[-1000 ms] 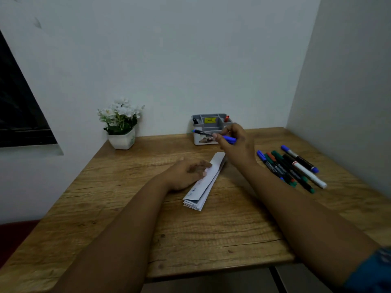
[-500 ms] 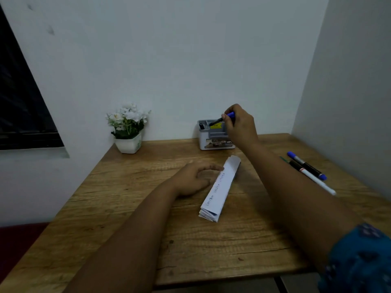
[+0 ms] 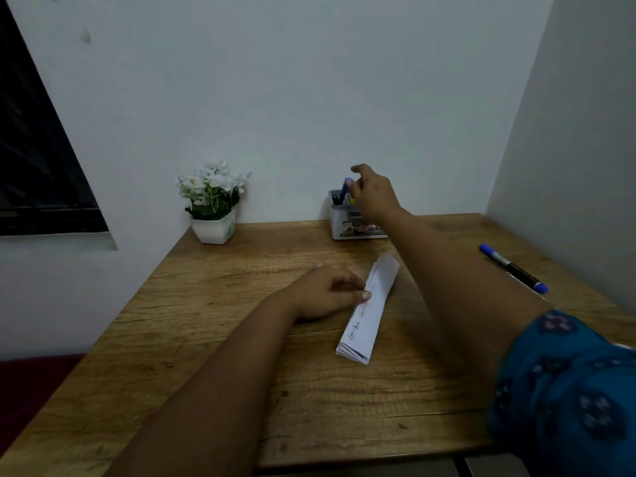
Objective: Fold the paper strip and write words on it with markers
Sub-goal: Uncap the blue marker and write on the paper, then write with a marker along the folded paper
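The white folded paper strip (image 3: 370, 318) lies on the wooden table (image 3: 220, 346), with handwriting along its top face. My left hand (image 3: 321, 294) rests beside it, fingers curled, its thumb tip pressing the strip's left edge. My right hand (image 3: 375, 197) is stretched to the grey pen holder (image 3: 344, 230) at the back of the table. A blue-capped marker (image 3: 345, 188) stands in the holder's left slot. My right fingertips are right by its cap, the fingers spread and the index finger lifted.
A second blue marker (image 3: 512, 268) lies on the table at the right, near the side wall. A white pot of white flowers (image 3: 214, 215) stands at the back left. My right forearm crosses above the strip's far end.
My right hand carried the blue marker from above the strip up to the holder and set it upright in a slot. The left hand stayed at the strip. The view tilted upward.
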